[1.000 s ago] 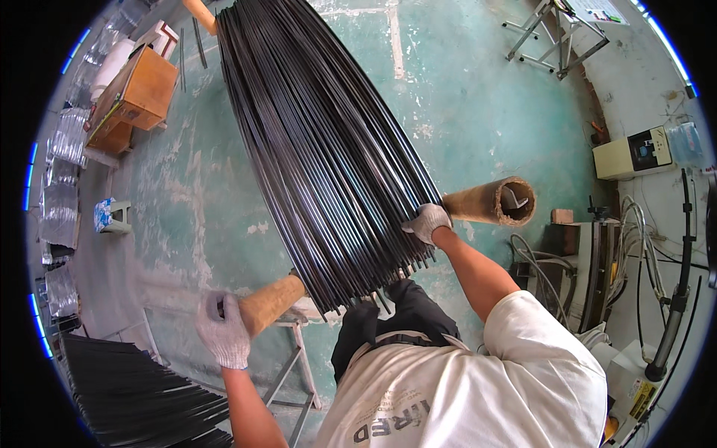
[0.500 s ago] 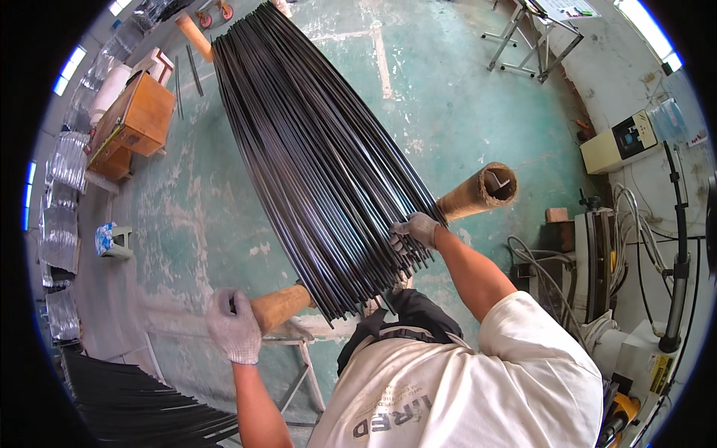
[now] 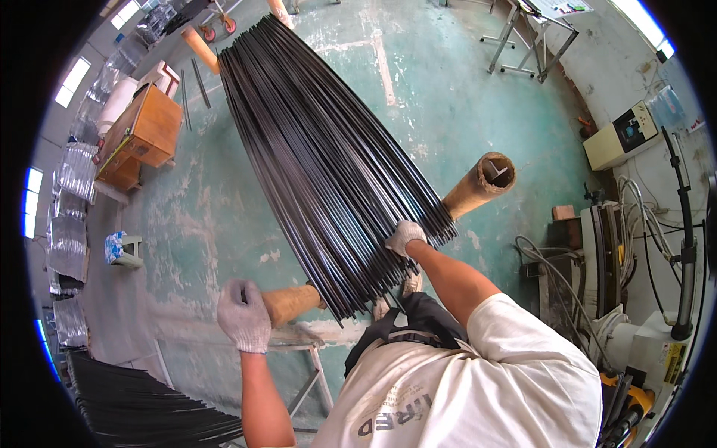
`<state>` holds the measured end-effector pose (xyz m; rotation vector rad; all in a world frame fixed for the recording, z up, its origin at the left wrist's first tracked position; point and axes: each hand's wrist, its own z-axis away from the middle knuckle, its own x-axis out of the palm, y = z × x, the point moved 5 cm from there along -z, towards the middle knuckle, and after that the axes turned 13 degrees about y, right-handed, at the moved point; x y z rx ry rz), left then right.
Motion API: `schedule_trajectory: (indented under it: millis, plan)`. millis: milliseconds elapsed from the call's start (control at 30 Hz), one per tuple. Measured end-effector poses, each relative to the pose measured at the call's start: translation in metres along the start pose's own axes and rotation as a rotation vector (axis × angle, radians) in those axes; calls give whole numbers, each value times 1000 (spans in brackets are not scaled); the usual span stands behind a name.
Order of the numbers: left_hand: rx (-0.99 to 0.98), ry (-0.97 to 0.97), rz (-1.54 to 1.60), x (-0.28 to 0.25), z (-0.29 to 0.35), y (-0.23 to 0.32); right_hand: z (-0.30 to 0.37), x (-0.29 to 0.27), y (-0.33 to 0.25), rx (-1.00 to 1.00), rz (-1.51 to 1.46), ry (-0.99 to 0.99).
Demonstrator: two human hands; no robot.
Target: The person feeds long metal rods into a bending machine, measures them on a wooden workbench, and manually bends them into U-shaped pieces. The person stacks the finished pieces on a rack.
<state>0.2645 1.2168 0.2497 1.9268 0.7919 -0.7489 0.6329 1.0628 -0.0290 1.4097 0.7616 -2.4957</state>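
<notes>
A wide fan of long thin black rods lies across a cardboard tube that runs under their near ends. The tube's left end sticks out below the rods. My right hand, in a white knit glove, rests on the near rod ends with its fingers curled over a few of them. My gloved left hand hangs in a loose fist just left of the tube's left end, apart from the rods. Whether it holds anything small is hidden.
A second cardboard tube supports the rods' far ends. A wooden crate stands at the left, and another pile of black rods lies at the lower left. A metal stand is below the tube. Machines and cables line the right wall.
My right hand has slid a little left along the rod ends, away from the tube's right end. My left hand has drifted slightly toward the tube's left end.
</notes>
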Motion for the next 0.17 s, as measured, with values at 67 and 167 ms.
schedule_trajectory:
  millis: [67,167]
  plan:
    - [31,25,-6,-3,0,4,-5,1,4,-7,-49,-37]
    - [89,61,-24,-6,0,11,-21,33,20,236,-750,-370]
